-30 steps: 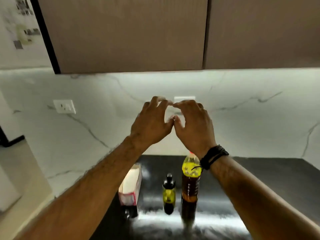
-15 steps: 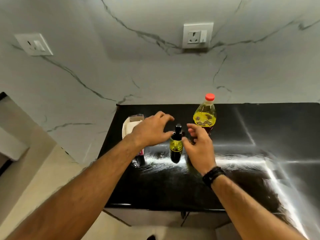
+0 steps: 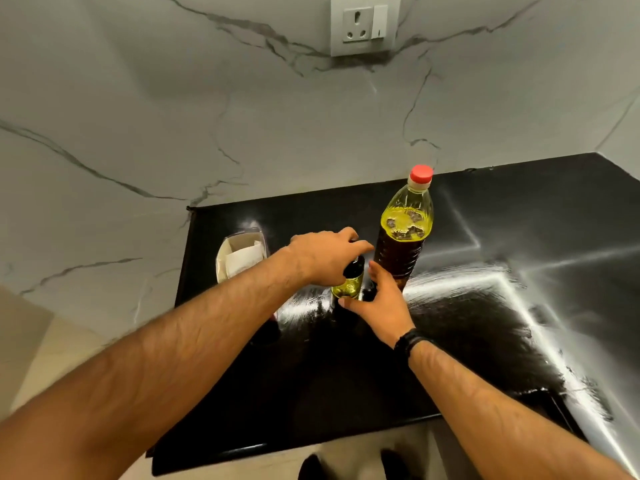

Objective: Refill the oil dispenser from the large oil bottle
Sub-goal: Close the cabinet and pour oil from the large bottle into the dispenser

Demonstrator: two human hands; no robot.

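A small oil dispenser (image 3: 350, 285) with a black top and yellow-green oil stands on the black countertop (image 3: 467, 341). My left hand (image 3: 322, 258) is over its black top, fingers curled around it. My right hand (image 3: 381, 303) wraps the dispenser's lower body from the right side. Just behind and to the right stands the large oil bottle (image 3: 405, 237), upright, with a red cap and yellow oil near its shoulder. The dispenser's top is mostly hidden under my left hand.
An open white carton (image 3: 240, 258) sits at the counter's back left, beside my left forearm. A marble wall with a socket (image 3: 363, 24) rises behind. The counter's front edge runs just below my forearms, with floor and shoe tips under it.
Both hands came down from up near the wall to the dispenser and closed on it: the left onto its top, the right around its body. The camera tilted down and moved closer.
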